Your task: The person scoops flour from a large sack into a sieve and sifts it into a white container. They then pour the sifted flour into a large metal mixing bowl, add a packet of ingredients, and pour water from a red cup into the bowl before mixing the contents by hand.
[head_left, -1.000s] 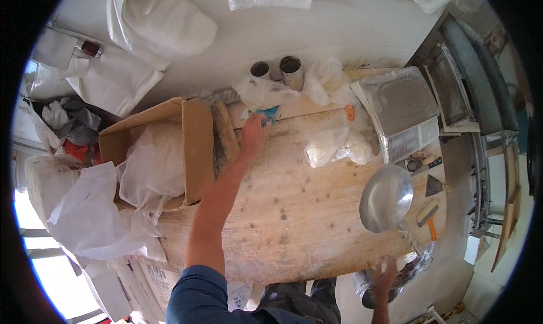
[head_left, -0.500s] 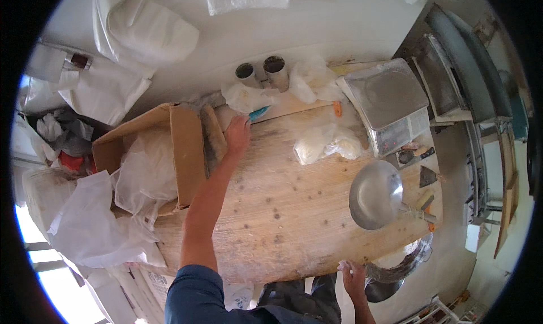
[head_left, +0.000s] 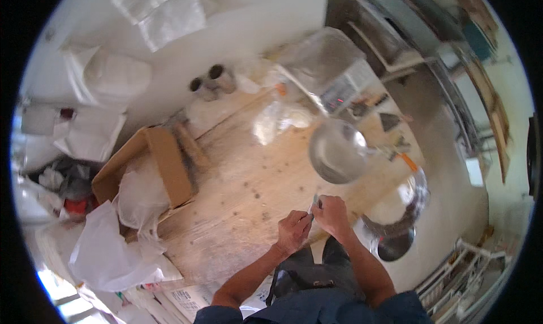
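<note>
Something small, thin and pale (head_left: pixel 314 203) is pinched between the two hands, held just above the near edge of the wooden table (head_left: pixel 237 194); what kind of thing it is cannot be told, as it is too small and blurred. The left hand (head_left: pixel 293 231) is closed around its lower end, fingers curled inward. The right hand (head_left: pixel 331 214) is closed on it from the other side, and the two hands are seen touching at the fingertips. Both forearms are brought in from the lower edge, with dark blue sleeves pushed back at the elbows.

Just beyond the right hand, a round metal bowl (head_left: pixel 337 151) is seen on the table. Further out past that bowl, a clear plastic container (head_left: pixel 328 69) is set near the far edge. To the right of the right hand and lower, off the table's edge, a second shiny bowl (head_left: pixel 396 211) is seen over the floor. Well beyond the left hand, crumpled clear plastic (head_left: pixel 277 120) lies on the wood, and two dark-topped round cans (head_left: pixel 206 81) stand side by side at the far edge. Far to the left of the left hand, an open cardboard box (head_left: pixel 164 160) stuffed with white plastic wrapping (head_left: pixel 138 194) is seen, with more white bags (head_left: pixel 104 256) heaped nearer the lower left.
</note>
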### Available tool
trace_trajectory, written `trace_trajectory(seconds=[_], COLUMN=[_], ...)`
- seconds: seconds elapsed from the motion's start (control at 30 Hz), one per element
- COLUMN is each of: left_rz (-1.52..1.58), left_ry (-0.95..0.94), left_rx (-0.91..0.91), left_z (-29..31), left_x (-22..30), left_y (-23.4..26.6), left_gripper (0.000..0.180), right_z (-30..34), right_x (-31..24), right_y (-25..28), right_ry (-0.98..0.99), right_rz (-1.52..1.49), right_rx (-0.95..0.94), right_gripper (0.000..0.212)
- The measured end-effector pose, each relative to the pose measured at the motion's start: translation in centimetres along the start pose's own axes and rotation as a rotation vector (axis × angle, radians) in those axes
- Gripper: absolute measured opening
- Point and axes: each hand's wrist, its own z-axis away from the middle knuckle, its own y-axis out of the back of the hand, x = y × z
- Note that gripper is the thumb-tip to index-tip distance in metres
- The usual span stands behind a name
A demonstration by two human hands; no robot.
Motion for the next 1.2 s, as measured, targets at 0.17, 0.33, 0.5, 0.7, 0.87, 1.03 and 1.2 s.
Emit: trace_trajectory(seconds=[0.17, 0.33, 0.5, 0.7, 0.87, 1.03, 1.2], left_rz=[0.25, 1.086, 1.491, 1.342, 1.346, 1.061, 0.55], left_ry=[0.289, 0.57, 0.603, 0.756, 0.729, 0.722, 0.572], left_rx=[0.013, -0.121, -0.286, -0.353, -0.524, -0.625, -0.675], left_z=[4.1, 2.7, -2.3, -7.9, -10.0, -11.0, -11.2], left_x=[5.4, 7.0, 14.5, 22.9, 29.6, 33.0, 35.4], left_y=[-4.9, -11.4, -20.2, -24.1, -25.6, -27.6, -29.3], left_gripper=[0.039, 0.093, 0.079, 0.045, 0.059, 0.063, 0.056], right_z=[7.8, 11.8, 13.4, 15.4, 16.5, 15.4, 14.8], right_x=[7.7, 13.1, 19.0, 29.6, 38.0, 42.8, 43.3], right_y=[6.0, 16.8, 24.8, 28.5, 25.1, 22.6, 19.8], right_ry=[0.335, 0.428, 0.458, 0.212, 0.199, 0.046, 0.019], right_rz=[-0.014, -0.125, -0.372, -0.742, -1.174, -2.129, -2.411], right_rx=[0.078, -0.083, 0.099, 0.34, 0.448, 0.537, 0.476], right_gripper=[0.02, 0.027, 0.026, 0.027, 0.027, 0.036, 0.044])
